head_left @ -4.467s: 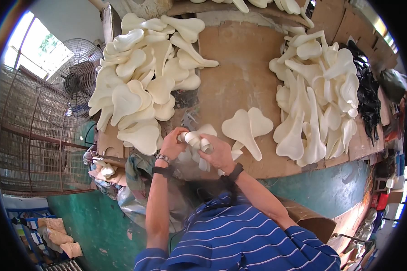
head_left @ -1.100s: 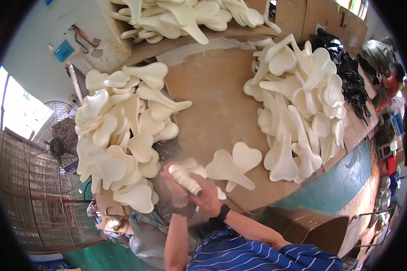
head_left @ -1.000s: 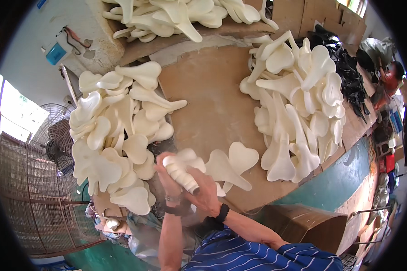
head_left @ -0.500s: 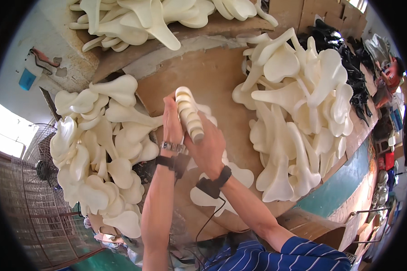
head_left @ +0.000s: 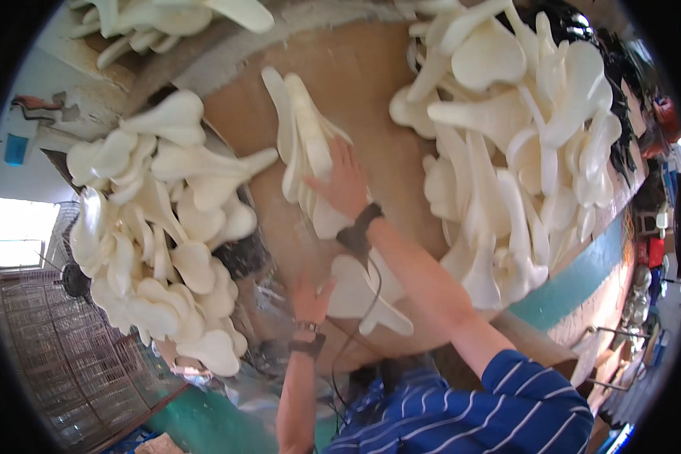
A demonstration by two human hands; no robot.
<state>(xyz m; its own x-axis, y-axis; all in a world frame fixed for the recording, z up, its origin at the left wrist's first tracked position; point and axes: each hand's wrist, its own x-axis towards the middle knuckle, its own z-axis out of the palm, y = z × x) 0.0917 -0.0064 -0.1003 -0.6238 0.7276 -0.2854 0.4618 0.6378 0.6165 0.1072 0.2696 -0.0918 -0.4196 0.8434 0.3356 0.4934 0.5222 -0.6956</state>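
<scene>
A stack of cream bicycle-saddle-shaped pieces [head_left: 303, 129] lies on the brown cardboard in the middle, its narrow ends pointing away from me. My right hand [head_left: 344, 185] rests on the near right part of this stack, fingers spread and not wrapped round it. Closer to my body, my left hand [head_left: 311, 299] is slightly blurred, with thumb and fingers apart and nothing seen in it. Just right of it lies a loose cream saddle-shaped piece [head_left: 356, 291], its narrow end toward me. A dark cable from my right wrist crosses over that piece.
Large heaps of similar cream pieces stand at left [head_left: 181, 265] and right [head_left: 484, 181], with more at the far left [head_left: 166, 23]. Black pieces [head_left: 620, 98] lie behind the right heap. A caged fan [head_left: 74, 280] stands beyond the left heap.
The stack was held upright between both hands; now it lies on the cardboard farther away. My left hand has let go and drawn back toward me. My right hand has opened over the stack.
</scene>
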